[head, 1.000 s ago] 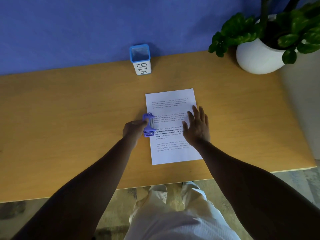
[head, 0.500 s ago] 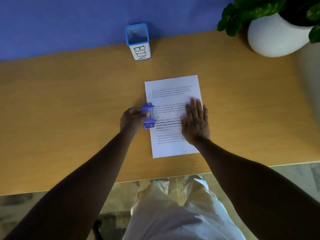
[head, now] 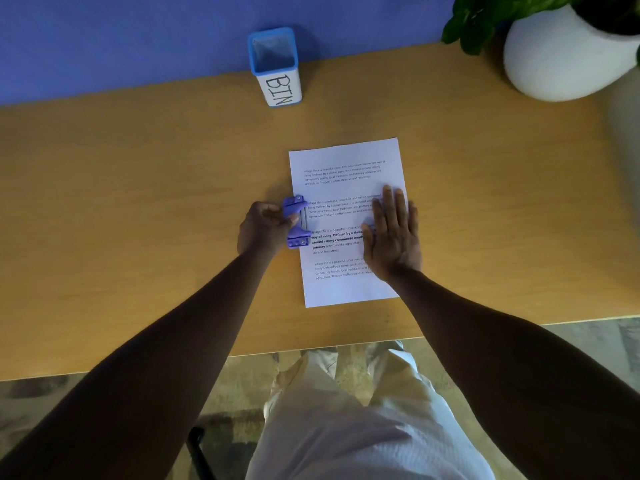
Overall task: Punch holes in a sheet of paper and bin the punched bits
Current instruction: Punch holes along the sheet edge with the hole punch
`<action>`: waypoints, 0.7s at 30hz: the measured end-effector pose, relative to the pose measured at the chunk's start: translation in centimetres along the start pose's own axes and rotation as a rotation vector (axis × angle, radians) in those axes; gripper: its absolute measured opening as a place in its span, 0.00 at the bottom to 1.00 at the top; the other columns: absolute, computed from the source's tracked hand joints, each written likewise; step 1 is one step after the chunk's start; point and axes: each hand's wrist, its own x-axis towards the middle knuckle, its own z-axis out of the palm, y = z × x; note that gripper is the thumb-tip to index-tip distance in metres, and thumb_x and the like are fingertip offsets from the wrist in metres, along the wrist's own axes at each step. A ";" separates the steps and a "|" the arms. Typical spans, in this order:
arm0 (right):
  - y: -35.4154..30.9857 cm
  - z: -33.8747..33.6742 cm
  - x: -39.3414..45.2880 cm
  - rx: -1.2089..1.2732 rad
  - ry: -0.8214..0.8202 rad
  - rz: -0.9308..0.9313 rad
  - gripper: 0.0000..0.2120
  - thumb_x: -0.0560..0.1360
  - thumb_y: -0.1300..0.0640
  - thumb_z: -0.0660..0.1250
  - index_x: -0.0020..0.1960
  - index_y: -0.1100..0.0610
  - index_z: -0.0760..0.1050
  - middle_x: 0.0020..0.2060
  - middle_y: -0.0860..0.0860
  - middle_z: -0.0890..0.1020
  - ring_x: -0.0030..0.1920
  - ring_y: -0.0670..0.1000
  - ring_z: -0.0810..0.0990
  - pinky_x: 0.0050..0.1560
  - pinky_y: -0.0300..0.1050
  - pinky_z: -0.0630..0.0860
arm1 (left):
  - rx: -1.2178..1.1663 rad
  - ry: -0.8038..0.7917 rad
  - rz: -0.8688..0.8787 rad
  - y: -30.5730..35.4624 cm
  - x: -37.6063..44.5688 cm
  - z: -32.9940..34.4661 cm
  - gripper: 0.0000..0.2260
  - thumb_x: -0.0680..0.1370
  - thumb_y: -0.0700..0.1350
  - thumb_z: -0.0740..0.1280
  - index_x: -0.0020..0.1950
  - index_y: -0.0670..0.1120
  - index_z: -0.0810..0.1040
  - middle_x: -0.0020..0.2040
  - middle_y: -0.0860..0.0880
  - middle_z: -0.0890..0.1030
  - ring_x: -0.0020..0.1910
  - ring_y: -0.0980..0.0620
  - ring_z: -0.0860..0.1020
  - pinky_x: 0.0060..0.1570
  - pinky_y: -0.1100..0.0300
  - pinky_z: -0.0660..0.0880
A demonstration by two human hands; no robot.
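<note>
A white sheet of paper [head: 343,168] with printed text lies on the wooden desk [head: 138,202]. A small purple hole punch [head: 297,221] sits over the middle of the sheet's left edge. My left hand [head: 261,226] grips the punch from the left, thumb on its middle. My right hand [head: 393,233] lies flat with straight fingers on the right half of the sheet, pressing it down. A small white box with a blue rim, marked BIN [head: 275,67], stands upright at the back of the desk against the blue wall.
A white pot with a green plant [head: 568,53] stands at the desk's back right corner. The desk's front edge runs just below the sheet, with my legs in light trousers [head: 363,427] beneath it.
The camera has tilted down and closer, so everything sits higher in view. My right hand slid slightly right on the sheet. My left hand keeps its grip on the punch.
</note>
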 end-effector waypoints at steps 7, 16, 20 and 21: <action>-0.3 -0.6 0.2 -0.014 -0.059 0.015 0.28 0.82 0.47 0.48 0.78 0.59 0.56 0.79 0.57 0.50 0.79 0.58 0.46 0.76 0.61 0.49 | 0.004 -0.019 -0.021 0.2 0.3 -0.3 0.22 0.69 0.59 0.76 0.57 0.50 0.77 0.51 0.54 0.84 0.49 0.50 0.82 0.51 0.51 0.80; -0.5 -2.2 0.7 -0.033 -0.127 0.016 0.28 0.81 0.45 0.52 0.77 0.59 0.59 0.79 0.57 0.51 0.79 0.58 0.48 0.77 0.60 0.49 | 0.095 -0.016 -0.007 1.3 -0.8 -0.5 0.20 0.73 0.60 0.71 0.59 0.51 0.76 0.51 0.53 0.81 0.46 0.51 0.78 0.44 0.58 0.73; -0.4 -2.8 1.0 -0.001 -0.141 0.009 0.28 0.80 0.45 0.55 0.76 0.59 0.61 0.79 0.57 0.52 0.79 0.58 0.48 0.77 0.59 0.49 | 0.114 -0.022 0.027 1.3 -1.0 -0.2 0.19 0.76 0.57 0.68 0.62 0.48 0.75 0.55 0.51 0.82 0.46 0.51 0.75 0.44 0.58 0.70; -0.4 -3.0 1.1 0.009 -0.146 0.005 0.28 0.80 0.46 0.56 0.75 0.59 0.61 0.79 0.57 0.53 0.79 0.58 0.48 0.77 0.59 0.50 | 0.113 -0.022 0.028 1.3 -1.1 -0.2 0.19 0.76 0.57 0.68 0.62 0.48 0.75 0.55 0.50 0.82 0.46 0.51 0.75 0.44 0.58 0.70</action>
